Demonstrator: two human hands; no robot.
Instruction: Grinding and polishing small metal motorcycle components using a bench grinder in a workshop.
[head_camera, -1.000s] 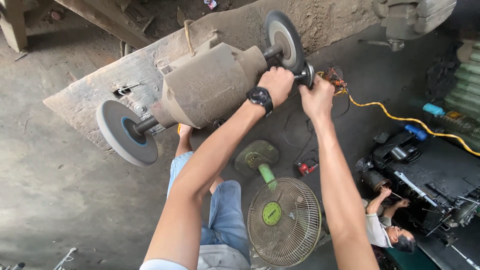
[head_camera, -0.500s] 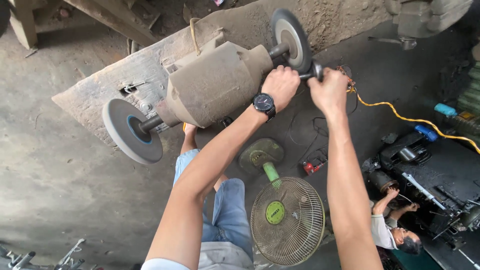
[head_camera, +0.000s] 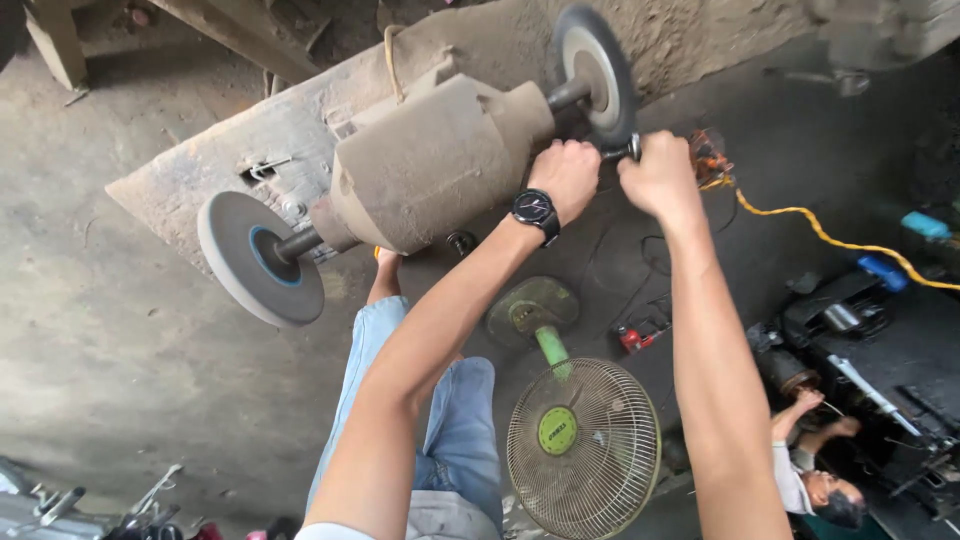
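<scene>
1. Nearest the camera, my two forearms reach out over my blue-jeaned legs (head_camera: 440, 440) and a green pedestal fan (head_camera: 583, 462) standing on the floor.
2. The left hand (head_camera: 566, 178), with a black wristwatch (head_camera: 534, 209) at its wrist, is clenched beside the motor end of the dusty bench grinder (head_camera: 425, 165); I cannot tell whether it encloses anything.
3. The right hand (head_camera: 660, 180) is closed around a small metal workpiece (head_camera: 622, 152), which pokes out of the fist toward the right grinding wheel (head_camera: 598, 72).
4. Location: the workpiece sits between the two fists, touching or just short of the wheel's lower rim; contact cannot be confirmed.
5. Orientation: its long axis runs roughly level from right to left, tip toward the left hand.
6. Progress, as judged: the piece is presented at the wheel, but no sparks show, so any grinding done cannot be assessed.
7. The left grinding wheel (head_camera: 258, 258) is unused.
8. Farther off, a yellow cable (head_camera: 812, 226) crosses the floor, and another person (head_camera: 815, 480) works at lower right.
</scene>
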